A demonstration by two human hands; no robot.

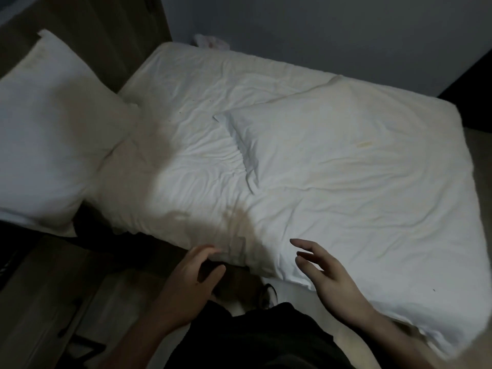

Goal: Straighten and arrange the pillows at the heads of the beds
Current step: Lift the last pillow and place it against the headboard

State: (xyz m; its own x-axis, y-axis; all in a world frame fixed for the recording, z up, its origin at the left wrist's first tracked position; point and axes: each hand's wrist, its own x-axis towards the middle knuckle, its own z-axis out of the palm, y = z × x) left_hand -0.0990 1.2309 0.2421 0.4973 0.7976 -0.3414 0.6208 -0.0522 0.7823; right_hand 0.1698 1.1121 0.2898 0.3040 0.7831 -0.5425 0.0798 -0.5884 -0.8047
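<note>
1. Head view: a white bed [202, 123] with a wrinkled sheet filled the frame; a wooden headboard [111, 35] stood at 11 o'clock.
2. One white pillow [50, 123] leaned against the headboard at 9 o'clock.
3. A second pillow [332, 145] lay flat on the mattress toward 2 o'clock, well apart from the first, one corner pointing toward 10 o'clock.
4. The left hand [191, 275], at 6 o'clock, had fingers loosely bent, fingertips touching the near mattress edge; it gripped nothing.
5. The right hand [324, 272], at 5 o'clock, hovered over the sheet, fingers spread and empty.
6. A shoe [266, 294] showed between the hands on the floor.
</note>
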